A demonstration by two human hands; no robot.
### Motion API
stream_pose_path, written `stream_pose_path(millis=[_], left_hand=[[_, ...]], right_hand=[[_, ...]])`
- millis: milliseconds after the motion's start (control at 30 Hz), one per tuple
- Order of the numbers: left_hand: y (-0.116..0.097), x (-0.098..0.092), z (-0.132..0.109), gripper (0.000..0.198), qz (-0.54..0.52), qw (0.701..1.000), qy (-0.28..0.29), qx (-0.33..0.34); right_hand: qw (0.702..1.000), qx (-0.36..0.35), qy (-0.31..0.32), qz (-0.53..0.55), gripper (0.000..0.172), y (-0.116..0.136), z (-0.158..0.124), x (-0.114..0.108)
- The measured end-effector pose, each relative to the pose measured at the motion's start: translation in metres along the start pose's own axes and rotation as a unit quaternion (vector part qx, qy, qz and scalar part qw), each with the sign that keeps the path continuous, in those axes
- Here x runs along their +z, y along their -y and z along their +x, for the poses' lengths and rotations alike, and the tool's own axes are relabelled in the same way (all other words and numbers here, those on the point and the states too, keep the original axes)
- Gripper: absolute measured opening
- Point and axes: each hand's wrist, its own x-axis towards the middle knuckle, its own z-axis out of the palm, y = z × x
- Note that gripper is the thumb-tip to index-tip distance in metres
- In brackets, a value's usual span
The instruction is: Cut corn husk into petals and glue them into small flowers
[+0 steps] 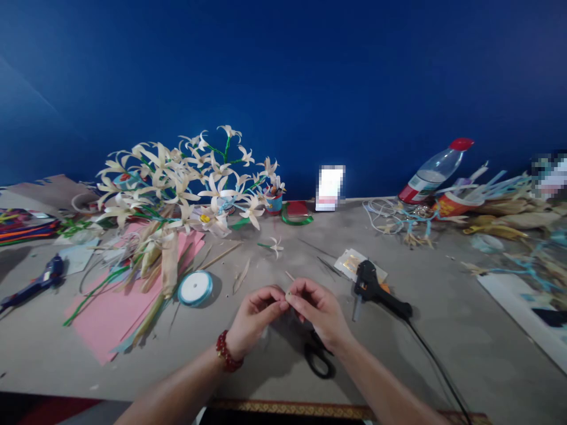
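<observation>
My left hand (256, 317), with a red bead bracelet (225, 352) on its wrist, and my right hand (316, 310) meet above the grey table (443, 330). Both pinch a small pale strip (289, 292) between their fingertips, and a thin stick end pokes up just beyond them. Black scissors (317, 357) lie on the table right under my right wrist. A black glue gun (376, 288) rests just to the right of my hands, its cord trailing toward the table's front edge.
A bouquet of pale handmade flowers (186, 183) lies on pink paper (110, 313) at the left, beside a tape roll (195, 288). A blue glue gun (35, 283) is far left. A tilted bottle (436, 170), cord and husk scraps crowd the right back.
</observation>
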Motion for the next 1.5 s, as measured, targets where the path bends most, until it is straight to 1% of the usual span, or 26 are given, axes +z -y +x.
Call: stream_pose_path(millis=[133,300,400,600,833,933,1000,1100,1167,1267,1333,1367,1433,1500], left_hand=[[0.003,-0.003,0.000,0.008,-0.029,0.999,0.001,-0.020],[-0.001,-0.002,0.000,0.010,-0.078,0.996,0.008,-0.040],[-0.004,-0.001,-0.001,0.013,-0.094,0.994,0.008,-0.054],[-0.005,-0.001,-0.002,0.017,-0.075,0.995,0.021,-0.063],[-0.005,-0.002,-0.001,0.020,-0.051,0.997,0.026,-0.049],[-0.004,-0.002,-0.001,0.022,-0.042,0.997,0.027,-0.062],[-0.004,-0.001,0.000,0.024,-0.034,0.997,0.019,-0.067],[-0.004,0.000,0.002,0.025,-0.009,0.998,0.014,-0.054],[-0.006,0.000,0.003,0.025,0.019,0.998,0.024,-0.046],[-0.013,-0.003,0.004,0.026,0.068,0.995,0.064,-0.036],[-0.019,-0.005,0.006,0.026,0.093,0.992,0.088,-0.001],[-0.021,-0.006,0.007,0.026,0.099,0.991,0.088,0.026],[-0.023,-0.007,0.008,0.023,0.103,0.990,0.065,0.072],[-0.020,-0.007,0.010,0.022,0.107,0.990,0.035,0.080]], right_hand=[[1.000,-0.011,-0.004,-0.004,0.027,-0.002,0.000,0.000],[0.999,-0.005,0.040,0.013,0.024,-0.003,0.001,-0.003],[0.998,0.012,0.049,0.041,0.025,-0.002,0.001,-0.003],[0.997,0.029,0.043,0.064,0.027,0.002,0.000,0.000],[0.997,0.032,0.044,0.048,0.028,0.001,0.000,-0.002],[0.997,0.034,0.048,0.041,0.029,0.001,0.000,-0.001],[0.998,0.029,0.036,0.041,0.030,0.000,0.000,-0.001],[0.999,0.014,0.005,0.042,0.029,-0.002,0.002,-0.002],[0.999,0.000,-0.012,0.042,0.027,-0.004,0.004,-0.004],[0.998,-0.019,-0.031,0.045,0.026,-0.004,0.008,-0.010],[0.998,-0.023,-0.042,0.045,0.027,-0.004,0.011,-0.013],[0.998,-0.023,-0.046,0.043,0.027,-0.004,0.012,-0.013],[0.999,-0.012,-0.042,0.031,0.029,-0.004,0.013,-0.013],[0.999,0.003,-0.031,0.016,0.031,-0.006,0.013,-0.010]])
